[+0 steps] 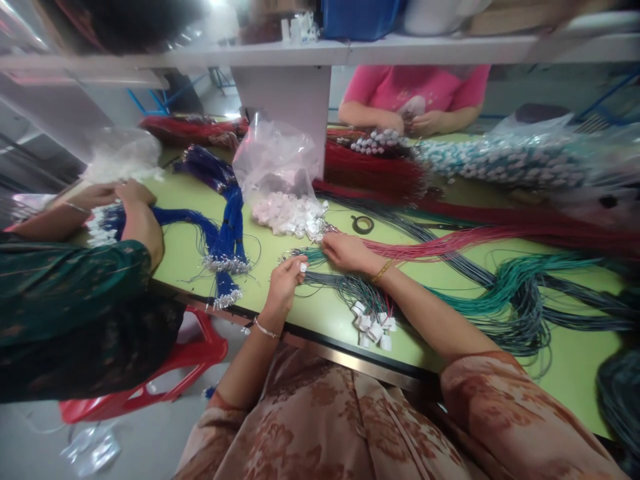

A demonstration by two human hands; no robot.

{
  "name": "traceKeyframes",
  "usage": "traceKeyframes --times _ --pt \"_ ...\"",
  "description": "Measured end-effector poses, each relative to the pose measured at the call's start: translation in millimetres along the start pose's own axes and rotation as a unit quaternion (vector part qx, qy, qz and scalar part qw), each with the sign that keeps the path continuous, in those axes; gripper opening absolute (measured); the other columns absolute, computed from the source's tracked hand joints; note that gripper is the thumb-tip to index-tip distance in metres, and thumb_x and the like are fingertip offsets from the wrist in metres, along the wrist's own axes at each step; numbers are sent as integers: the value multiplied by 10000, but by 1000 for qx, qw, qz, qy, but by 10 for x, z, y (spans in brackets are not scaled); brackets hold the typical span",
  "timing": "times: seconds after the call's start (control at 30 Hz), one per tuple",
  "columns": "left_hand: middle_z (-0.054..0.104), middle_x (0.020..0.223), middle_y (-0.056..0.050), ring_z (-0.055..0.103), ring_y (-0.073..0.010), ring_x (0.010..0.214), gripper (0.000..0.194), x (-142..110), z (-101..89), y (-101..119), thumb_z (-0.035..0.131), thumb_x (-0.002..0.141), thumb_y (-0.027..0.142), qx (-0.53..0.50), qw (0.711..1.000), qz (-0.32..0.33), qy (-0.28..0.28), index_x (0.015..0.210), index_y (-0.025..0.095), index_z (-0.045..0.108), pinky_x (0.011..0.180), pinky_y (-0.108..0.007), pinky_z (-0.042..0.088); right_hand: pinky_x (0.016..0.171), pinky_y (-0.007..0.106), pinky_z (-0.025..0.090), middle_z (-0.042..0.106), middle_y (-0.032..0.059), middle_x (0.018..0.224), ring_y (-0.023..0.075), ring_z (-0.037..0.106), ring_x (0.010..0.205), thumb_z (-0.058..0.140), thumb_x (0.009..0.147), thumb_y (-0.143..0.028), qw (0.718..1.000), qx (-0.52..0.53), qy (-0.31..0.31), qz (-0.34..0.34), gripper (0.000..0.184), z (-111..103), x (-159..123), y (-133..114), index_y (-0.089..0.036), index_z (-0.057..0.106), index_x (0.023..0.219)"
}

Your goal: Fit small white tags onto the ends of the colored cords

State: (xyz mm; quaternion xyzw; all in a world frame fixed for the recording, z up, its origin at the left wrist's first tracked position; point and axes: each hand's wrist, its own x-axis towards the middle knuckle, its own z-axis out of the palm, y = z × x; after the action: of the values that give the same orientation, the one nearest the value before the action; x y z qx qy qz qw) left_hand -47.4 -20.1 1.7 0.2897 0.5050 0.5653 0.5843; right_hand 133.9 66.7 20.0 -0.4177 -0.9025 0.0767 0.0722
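Note:
My left hand is closed in a pinch on a small white connector just above the green table. My right hand reaches forward with fingers curled over the ends of a dark green wire bundle, next to a pile of white connectors. What its fingers grip is too small to name. Several finished white connectors lie on wire ends near the table's front edge, between my forearms.
A clear plastic bag stands behind the connector pile. Blue wire bundles lie left, red wires and teal wires right. A tape ring lies mid-table. A person in dark green works at left, another in pink across. A red stool stands below.

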Motion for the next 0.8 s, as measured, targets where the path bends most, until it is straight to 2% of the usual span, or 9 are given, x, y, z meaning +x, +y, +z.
traceKeyframes --times 0.17,0.33,0.47,0.63,0.8 --pt "651 727 -48 487 -57 544 240 2 3 -27 709 715 297 3 1000 1 -12 874 116 713 494 -177 356 672 288 298 627 115 944 202 535 822 412 924 -265 1000 6 -21 -21 216 -28 10 7 -160 598 892" --pt "656 730 -49 484 -59 540 246 -8 2 -19 711 711 307 6 1000 -7 -12 870 119 711 496 -182 359 670 289 301 633 138 905 204 516 772 404 903 -222 1000 29 -1 -2 185 -82 2 98 -138 568 894" --pt "653 746 -46 497 -65 567 244 -15 36 -4 715 707 306 -6 1000 -10 -20 870 126 703 516 -188 373 625 257 303 612 60 777 149 462 646 444 850 -220 991 135 14 -17 133 -131 52 70 -150 557 861" --pt "641 786 -31 514 -62 600 195 -27 103 -8 709 708 257 -61 998 1 -14 844 138 636 555 -186 393 581 212 312 524 -21 644 100 430 591 473 796 -225 951 302 40 -46 108 -123 177 -190 -158 532 734" --pt "603 785 -12 518 -60 629 133 -9 128 7 683 738 217 -136 990 29 -16 805 144 594 588 -184 405 572 208 340 519 -27 642 90 438 587 505 755 -246 894 443 64 -13 114 -54 107 -322 -148 547 714"
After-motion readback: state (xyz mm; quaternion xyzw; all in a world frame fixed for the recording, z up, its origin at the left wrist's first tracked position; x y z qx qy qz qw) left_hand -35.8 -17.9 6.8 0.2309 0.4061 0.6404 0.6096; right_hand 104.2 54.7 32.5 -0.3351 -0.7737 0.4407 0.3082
